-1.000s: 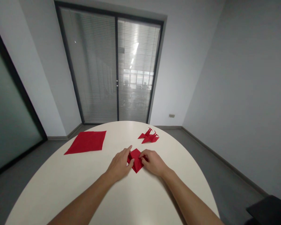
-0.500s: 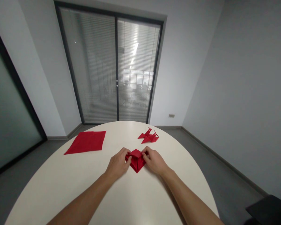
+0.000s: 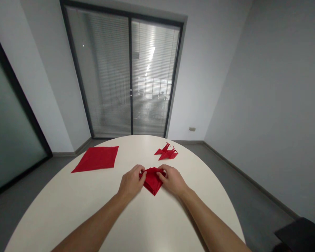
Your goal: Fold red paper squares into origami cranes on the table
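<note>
Between my hands is a piece of red origami paper [image 3: 153, 182], folded into a kite-like shape with its point towards me. My left hand [image 3: 132, 180] pinches its left corner between thumb and fingers. At the opposite corner, my right hand [image 3: 172, 179] grips the paper in the same way, thumb on top. The upper edge runs between both sets of fingertips, and the corners themselves are partly hidden by them. Just beyond my right hand lie folded red paper cranes [image 3: 166, 152], close together.
A stack of flat red paper sheets [image 3: 97, 159] rests at the left on the round white table [image 3: 94, 206]. A black chair [image 3: 301, 234] stands at the lower right. Behind the table are glass doors with blinds [image 3: 107, 77].
The top flap, which pointed away from me with an opening below it, now lies lower, and the paper's face looks smoother. Both hands have stayed nearly in place.
</note>
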`<state>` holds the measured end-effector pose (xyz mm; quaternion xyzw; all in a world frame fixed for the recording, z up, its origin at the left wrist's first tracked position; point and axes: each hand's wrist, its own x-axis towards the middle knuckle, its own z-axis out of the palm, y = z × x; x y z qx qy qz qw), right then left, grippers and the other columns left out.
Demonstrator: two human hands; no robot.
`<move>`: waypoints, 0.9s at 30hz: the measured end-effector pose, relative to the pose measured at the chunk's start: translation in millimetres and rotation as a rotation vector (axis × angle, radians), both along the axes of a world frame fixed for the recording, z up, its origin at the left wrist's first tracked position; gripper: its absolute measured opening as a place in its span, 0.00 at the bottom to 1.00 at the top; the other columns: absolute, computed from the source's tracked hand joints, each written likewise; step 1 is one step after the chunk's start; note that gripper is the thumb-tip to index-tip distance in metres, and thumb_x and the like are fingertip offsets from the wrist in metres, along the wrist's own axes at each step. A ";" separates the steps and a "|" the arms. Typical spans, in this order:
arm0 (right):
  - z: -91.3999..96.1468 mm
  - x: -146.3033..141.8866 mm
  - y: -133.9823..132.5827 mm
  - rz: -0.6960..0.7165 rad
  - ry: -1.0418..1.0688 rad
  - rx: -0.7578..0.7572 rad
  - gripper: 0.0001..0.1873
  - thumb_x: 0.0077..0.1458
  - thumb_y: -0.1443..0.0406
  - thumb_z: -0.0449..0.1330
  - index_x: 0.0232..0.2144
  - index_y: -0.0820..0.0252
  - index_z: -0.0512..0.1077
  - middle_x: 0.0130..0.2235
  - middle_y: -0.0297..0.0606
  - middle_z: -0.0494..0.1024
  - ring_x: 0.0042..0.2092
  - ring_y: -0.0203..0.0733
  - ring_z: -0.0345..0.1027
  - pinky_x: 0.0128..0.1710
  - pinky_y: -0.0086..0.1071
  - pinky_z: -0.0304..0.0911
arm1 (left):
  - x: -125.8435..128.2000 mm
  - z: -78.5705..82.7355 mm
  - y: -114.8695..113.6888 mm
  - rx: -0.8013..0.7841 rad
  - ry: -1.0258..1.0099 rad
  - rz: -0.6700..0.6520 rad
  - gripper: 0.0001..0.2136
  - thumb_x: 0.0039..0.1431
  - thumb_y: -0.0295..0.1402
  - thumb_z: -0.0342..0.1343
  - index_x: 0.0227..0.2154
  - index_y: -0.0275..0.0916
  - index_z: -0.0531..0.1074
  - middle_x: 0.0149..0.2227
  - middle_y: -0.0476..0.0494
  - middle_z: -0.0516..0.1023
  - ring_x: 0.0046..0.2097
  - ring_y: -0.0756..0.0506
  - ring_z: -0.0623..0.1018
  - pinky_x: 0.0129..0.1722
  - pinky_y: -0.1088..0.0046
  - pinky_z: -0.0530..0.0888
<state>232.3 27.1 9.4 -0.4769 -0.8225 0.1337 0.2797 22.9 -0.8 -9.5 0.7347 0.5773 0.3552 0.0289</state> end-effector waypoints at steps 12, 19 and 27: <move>2.9 -5.5 -1.7 -0.041 -0.042 0.040 0.14 0.66 0.60 0.51 0.31 0.57 0.71 0.30 0.35 0.77 0.30 0.38 0.65 0.31 0.30 0.51 | 8.5 6.7 -7.7 -0.015 -0.016 0.028 0.02 0.61 0.30 0.52 0.33 0.43 0.67 0.31 0.52 0.75 0.32 0.48 0.75 0.32 0.73 0.64; 2.8 -7.2 -2.0 -0.048 -0.048 0.014 0.12 0.66 0.60 0.52 0.36 0.56 0.75 0.34 0.37 0.81 0.34 0.41 0.71 0.34 0.31 0.55 | 11.5 7.2 -9.4 -0.049 -0.026 0.024 0.03 0.61 0.31 0.52 0.31 0.43 0.66 0.28 0.53 0.73 0.28 0.49 0.72 0.30 0.74 0.62; 0.4 -7.0 -1.5 -0.015 -0.027 -0.004 0.08 0.63 0.61 0.57 0.40 0.54 0.75 0.38 0.37 0.82 0.38 0.41 0.73 0.38 0.31 0.58 | 11.3 -0.1 -4.8 -0.108 -0.111 0.036 0.05 0.57 0.26 0.53 0.30 0.43 0.65 0.29 0.54 0.73 0.28 0.50 0.70 0.29 0.75 0.60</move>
